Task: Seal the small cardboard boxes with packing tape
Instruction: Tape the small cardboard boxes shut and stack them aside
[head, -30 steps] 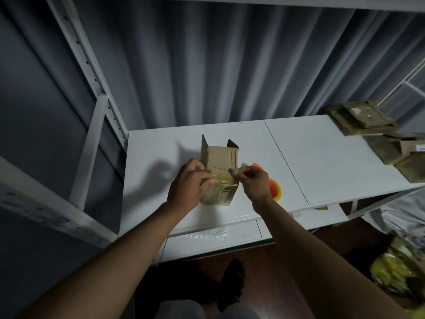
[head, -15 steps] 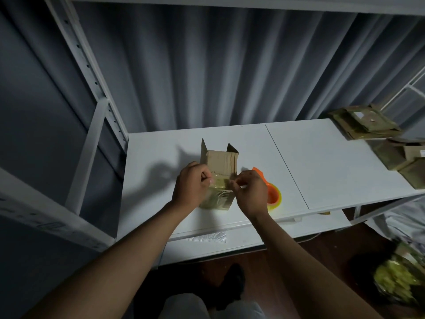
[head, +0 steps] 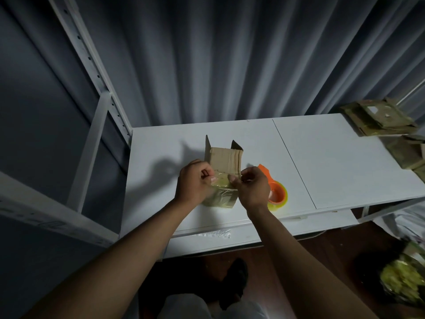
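Note:
A small cardboard box (head: 225, 161) lies on its side on the white table (head: 333, 162), its open flaps pointing away from me. Clear tape (head: 222, 180) covers its near face. My left hand (head: 194, 183) pinches the tape at the box's left edge. My right hand (head: 253, 187) pinches the tape at the right edge; thumbs nearly meet over the box. An orange tape dispenser with a yellowish roll (head: 277, 192) rests on the table just right of my right hand, partly hidden by it.
Flattened and folded cardboard boxes (head: 379, 117) are stacked at the table's far right. A white metal rack post (head: 92, 72) rises at the left. Grey curtains hang behind the table. A bag of yellow-green material (head: 404, 277) lies on the floor, lower right.
Both hands have closed in on the box's near face, from the sides toward the middle, pressing the tape. The box has stayed in place.

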